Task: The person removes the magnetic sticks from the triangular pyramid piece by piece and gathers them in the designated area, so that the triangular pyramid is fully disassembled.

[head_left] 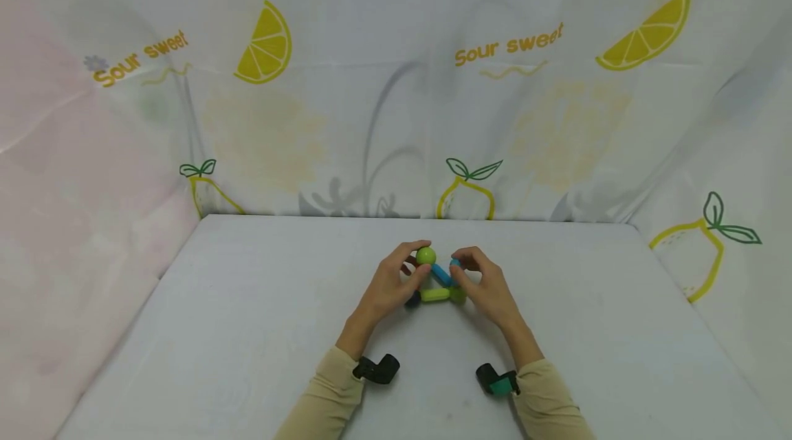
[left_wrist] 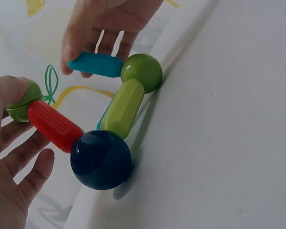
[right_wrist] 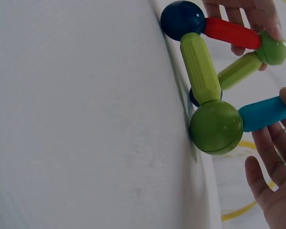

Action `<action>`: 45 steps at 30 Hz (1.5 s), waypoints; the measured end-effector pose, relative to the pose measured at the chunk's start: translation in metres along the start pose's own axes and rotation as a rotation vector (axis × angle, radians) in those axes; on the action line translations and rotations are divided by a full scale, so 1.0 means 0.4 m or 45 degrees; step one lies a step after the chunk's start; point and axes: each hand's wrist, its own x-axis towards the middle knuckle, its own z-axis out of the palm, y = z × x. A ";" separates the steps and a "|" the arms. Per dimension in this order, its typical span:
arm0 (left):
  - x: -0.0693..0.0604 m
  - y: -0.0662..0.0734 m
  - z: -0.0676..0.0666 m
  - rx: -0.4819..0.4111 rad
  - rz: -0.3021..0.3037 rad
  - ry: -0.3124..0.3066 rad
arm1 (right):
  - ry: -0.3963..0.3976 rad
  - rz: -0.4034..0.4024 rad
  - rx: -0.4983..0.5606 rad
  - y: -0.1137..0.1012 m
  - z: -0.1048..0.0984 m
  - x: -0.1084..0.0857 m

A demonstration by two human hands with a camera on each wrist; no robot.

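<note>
The model (head_left: 435,295) of balls and sticks sits between the hands, in the far half of the white table (head_left: 247,330), about midway across. The far edge runs just beyond the fingers, where the printed cloth (head_left: 371,117) rises. The tabletop spreads widely to left and right, with ample room on both sides before the slanting side edges, and more surface lies on the near side between the forearms.

The left hand (head_left: 392,278) pinches the light ball (head_left: 425,256) between thumb and fingers. The right hand (head_left: 491,289) grips one end of a blue stick (right_wrist: 263,114); its other end meets the green ball (right_wrist: 215,127) on the near right.

A lime stick (right_wrist: 199,67) joins that ball to the navy ball (left_wrist: 101,160) on the near left, and a red stick (left_wrist: 56,126) links navy to light. A second lime stick (right_wrist: 239,70) and a second blue stick (head_left: 441,275) lie behind, their far joints partly hidden.

The balls are smooth and glossy, apparently plastic, with seams on the green ones; the sticks are faceted, some finely ridged. The cloth is creased.
</note>
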 end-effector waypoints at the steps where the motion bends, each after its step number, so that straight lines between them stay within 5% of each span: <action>1: -0.001 -0.002 -0.002 -0.006 -0.005 0.007 | 0.005 -0.002 -0.004 0.015 -0.001 0.002; 4: -0.002 -0.008 -0.007 -0.020 -0.014 0.028 | 0.018 -0.003 -0.014 0.064 -0.003 0.008; 21: -0.035 -0.052 -0.059 -0.032 -0.137 0.149 | 0.021 0.057 -0.080 0.107 -0.064 0.004; 33: -0.056 -0.084 -0.086 -0.018 -0.229 0.056 | -0.023 0.148 -0.113 0.138 -0.114 -0.008; 45: -0.078 -0.106 -0.116 0.047 -0.231 0.010 | -0.153 0.207 -0.181 0.158 -0.139 -0.022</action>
